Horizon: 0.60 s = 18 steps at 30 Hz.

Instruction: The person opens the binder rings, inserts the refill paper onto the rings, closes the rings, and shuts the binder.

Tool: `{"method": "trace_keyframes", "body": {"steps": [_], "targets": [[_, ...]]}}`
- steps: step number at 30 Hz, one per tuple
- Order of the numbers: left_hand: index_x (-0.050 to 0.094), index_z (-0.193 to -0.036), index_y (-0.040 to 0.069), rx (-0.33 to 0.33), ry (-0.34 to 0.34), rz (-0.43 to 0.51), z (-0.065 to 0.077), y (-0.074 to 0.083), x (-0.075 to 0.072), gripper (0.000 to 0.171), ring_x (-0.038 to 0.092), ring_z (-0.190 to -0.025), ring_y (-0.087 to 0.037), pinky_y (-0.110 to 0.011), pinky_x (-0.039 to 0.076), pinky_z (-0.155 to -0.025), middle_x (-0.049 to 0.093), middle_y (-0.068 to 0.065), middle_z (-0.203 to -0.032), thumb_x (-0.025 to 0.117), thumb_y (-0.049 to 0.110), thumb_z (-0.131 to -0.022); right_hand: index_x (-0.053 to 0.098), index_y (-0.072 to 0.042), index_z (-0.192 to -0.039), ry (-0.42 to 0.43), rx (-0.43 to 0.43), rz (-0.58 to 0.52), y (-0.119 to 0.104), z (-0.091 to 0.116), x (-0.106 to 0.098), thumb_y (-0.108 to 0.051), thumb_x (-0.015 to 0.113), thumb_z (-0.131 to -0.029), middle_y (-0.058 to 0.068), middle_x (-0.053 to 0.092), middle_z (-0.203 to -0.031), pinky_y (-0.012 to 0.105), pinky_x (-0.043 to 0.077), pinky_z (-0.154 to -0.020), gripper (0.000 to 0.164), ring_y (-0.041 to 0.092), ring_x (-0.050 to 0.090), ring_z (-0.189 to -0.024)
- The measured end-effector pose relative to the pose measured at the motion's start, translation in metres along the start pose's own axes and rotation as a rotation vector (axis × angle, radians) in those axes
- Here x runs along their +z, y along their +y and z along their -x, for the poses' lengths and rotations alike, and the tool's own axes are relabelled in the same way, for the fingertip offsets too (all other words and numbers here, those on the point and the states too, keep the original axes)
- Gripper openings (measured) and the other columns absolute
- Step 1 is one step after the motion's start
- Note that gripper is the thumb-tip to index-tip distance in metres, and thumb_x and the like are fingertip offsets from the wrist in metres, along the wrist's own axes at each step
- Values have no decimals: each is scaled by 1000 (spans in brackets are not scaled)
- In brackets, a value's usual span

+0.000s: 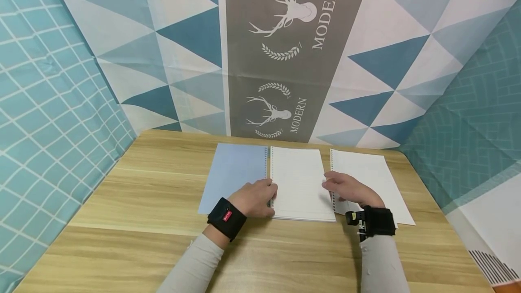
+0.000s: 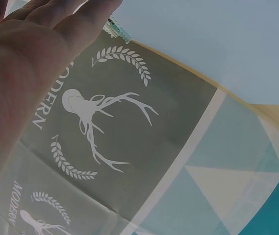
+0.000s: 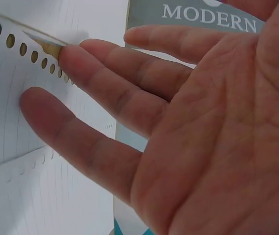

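A stack of white lined loose-leaf paper [image 1: 300, 177] lies in the middle of the table, with punched holes down its left edge. To its left is a light blue cover sheet [image 1: 238, 166], also hole-punched; it fills the upper right of the left wrist view. A white punched sheet [image 1: 368, 171] lies on the right. My left hand [image 1: 254, 198] rests at the middle stack's punched edge, fingers loosely bent. My right hand [image 1: 352, 189] hovers over the right sheet's holes, its fingertips near the middle stack's right edge. In the right wrist view its fingers [image 3: 114, 103] are extended, nothing pinched.
The wood-grain table [image 1: 134, 211] extends left of the papers and toward me. A patterned cloth [image 1: 195, 58] with deer prints hangs behind the table. Tiled-pattern cloth [image 1: 36, 103] hangs at the left side.
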<state>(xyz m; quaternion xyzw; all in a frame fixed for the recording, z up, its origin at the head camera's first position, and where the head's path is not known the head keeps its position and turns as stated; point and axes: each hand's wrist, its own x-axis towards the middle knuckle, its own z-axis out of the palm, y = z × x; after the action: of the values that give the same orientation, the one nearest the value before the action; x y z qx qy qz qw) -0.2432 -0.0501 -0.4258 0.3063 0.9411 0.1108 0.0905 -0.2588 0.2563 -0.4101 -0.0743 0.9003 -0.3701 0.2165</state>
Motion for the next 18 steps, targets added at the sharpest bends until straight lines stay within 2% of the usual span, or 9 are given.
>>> {"method": "trace_keyframes", "body": {"steps": [6,11,18], "targets": [[62,-98,16,2,2,4,0,0,1,26,49,-79,-13,-31,44,-67,54,5,-94,80,28,-83,34,5,-153,15,18,-10,6,3,-5,-34,52,-106,33,45,-150,54,55,-96,64,46,52,-133],[61,-98,16,5,3,2,0,-1,1,26,49,-79,-13,-30,44,-65,54,5,-94,79,28,-83,32,5,-154,27,16,-10,10,8,-10,-32,50,-107,33,48,-147,53,55,-95,63,44,55,-129],[61,-98,16,1,0,5,0,-1,1,26,49,-79,-13,-30,44,-66,54,5,-95,79,27,-83,27,7,-155,83,41,-19,28,23,-27,-40,48,-107,34,49,-146,51,56,-95,70,45,56,-128]]}}
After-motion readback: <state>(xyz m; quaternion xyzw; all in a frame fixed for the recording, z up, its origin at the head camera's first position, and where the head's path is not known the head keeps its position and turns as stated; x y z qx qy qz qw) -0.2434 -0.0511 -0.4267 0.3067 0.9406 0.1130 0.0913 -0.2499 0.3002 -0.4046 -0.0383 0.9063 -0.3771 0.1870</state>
